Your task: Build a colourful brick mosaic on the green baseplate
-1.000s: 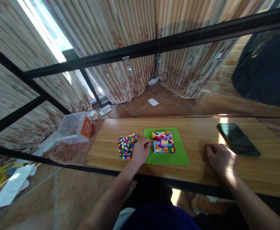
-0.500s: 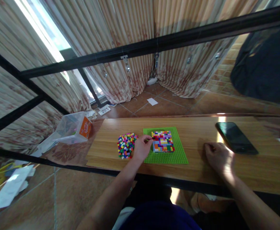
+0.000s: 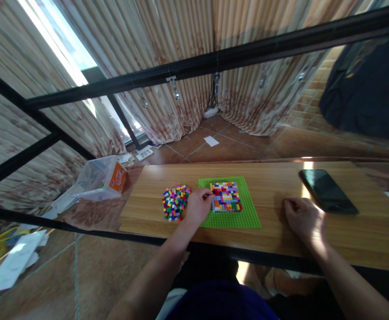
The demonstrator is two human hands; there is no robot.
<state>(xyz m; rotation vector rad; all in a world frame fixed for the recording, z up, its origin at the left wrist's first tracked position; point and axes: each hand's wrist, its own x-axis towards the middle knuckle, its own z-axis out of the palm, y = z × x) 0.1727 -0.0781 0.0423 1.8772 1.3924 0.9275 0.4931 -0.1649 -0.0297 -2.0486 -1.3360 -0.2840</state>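
My left hand reaches over the left part of a green studded baseplate. Its thumb and forefinger are pinched on a small dark building brick at the left edge of a multicoloured brick block; the fingers partly hide that brick. The block is roughly square and stands on the baseplate. Beside the hand, on the left, lies a pile of loose small bricks in many colours. Away to the right, my right hand rests on the wooden table, fingers curled closed, with nothing visible in them.
A black phone lies on the wooden table beyond my right hand. Left of the table is a clear plastic box with an orange label. A dark metal bar crosses in front of the curtains. Papers lie on the tiled floor.
My left hand has shifted very slightly to the right, its pinched fingertips still at the block's left edge. My right hand keeps its place.
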